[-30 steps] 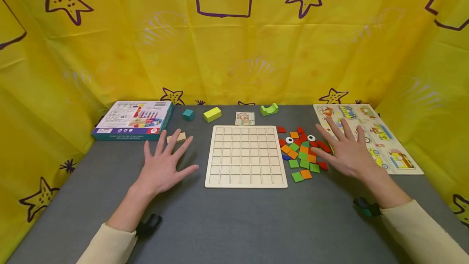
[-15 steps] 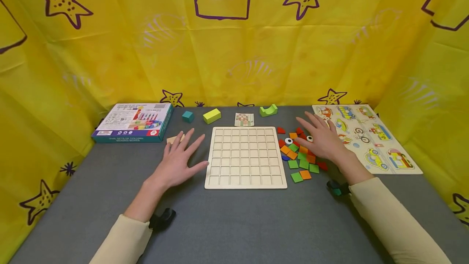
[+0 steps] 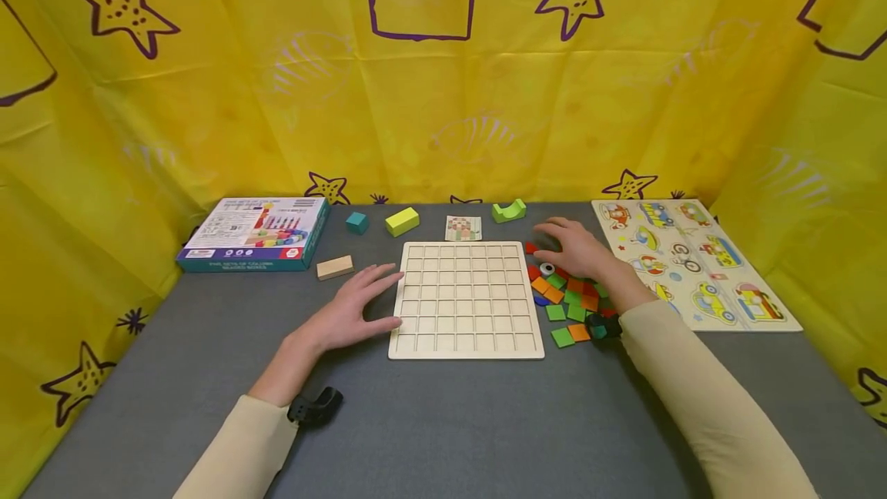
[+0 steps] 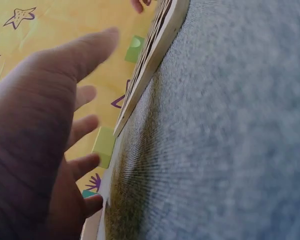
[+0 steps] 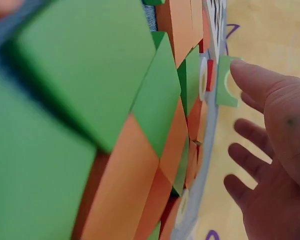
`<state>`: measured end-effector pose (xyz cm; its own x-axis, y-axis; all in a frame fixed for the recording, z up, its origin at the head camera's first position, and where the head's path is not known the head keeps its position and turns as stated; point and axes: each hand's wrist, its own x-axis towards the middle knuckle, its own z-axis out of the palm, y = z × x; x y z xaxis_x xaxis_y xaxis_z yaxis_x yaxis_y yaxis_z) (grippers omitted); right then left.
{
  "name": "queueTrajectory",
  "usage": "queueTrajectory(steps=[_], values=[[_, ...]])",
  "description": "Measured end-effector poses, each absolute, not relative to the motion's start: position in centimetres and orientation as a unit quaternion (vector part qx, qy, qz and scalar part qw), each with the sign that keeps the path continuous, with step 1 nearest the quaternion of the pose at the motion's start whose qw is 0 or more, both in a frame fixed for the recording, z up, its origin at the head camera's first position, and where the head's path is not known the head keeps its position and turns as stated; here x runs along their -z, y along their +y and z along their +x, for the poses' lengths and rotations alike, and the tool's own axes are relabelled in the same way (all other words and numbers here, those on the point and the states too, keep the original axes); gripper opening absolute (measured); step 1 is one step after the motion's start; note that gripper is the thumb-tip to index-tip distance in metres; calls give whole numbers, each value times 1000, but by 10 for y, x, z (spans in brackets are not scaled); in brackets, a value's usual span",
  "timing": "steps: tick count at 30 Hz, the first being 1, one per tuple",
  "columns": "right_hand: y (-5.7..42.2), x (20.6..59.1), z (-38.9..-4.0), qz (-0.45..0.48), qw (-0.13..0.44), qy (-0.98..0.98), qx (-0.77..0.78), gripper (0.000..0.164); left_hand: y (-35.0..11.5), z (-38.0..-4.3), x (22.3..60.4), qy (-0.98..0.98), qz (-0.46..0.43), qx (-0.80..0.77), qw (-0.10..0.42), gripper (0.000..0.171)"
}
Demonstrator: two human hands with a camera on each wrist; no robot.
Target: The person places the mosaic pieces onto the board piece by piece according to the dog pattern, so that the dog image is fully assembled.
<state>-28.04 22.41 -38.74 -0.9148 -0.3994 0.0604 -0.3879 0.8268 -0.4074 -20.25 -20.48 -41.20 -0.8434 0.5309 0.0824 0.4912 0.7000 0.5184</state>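
A pale wooden grid board (image 3: 466, 301) lies in the middle of the grey table. My left hand (image 3: 349, 310) is at the board's left edge, with thumb and fingers spread and holding nothing. In the left wrist view a gap shows between the thumb and the board (image 4: 155, 60). My right hand (image 3: 580, 251) hovers over the far part of a pile of coloured tiles (image 3: 574, 299), fingers loosely bent. These tiles are mostly green, orange and red, with a round black-and-white piece (image 3: 547, 269) among them. The right wrist view shows nothing in that hand's fingers.
Behind the board are a small picture card (image 3: 463, 228), a green arched block (image 3: 509, 211), a yellow block (image 3: 403, 221) and a teal cube (image 3: 356, 222). A plain wooden block (image 3: 335, 267) and a box (image 3: 252, 233) stand left. A picture puzzle board (image 3: 696, 264) lies right.
My left hand has moved right, from beside the plain wooden block to the grid board's edge. My right hand has moved left over the tile pile, its fingers less spread.
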Motion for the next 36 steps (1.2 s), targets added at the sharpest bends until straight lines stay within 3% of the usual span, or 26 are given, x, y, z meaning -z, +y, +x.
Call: queueTrajectory(steps=[8, 23, 36], values=[[216, 393, -298, -179, 52, 963, 194, 41, -206, -205, 418, 915, 302, -261, 56, 80], [200, 396, -304, -169, 45, 960, 218, 18, -208, -204, 417, 913, 305, -263, 63, 81], [199, 384, -306, -141, 70, 938, 308, 11, -208, -204, 418, 915, 304, -257, 65, 82]])
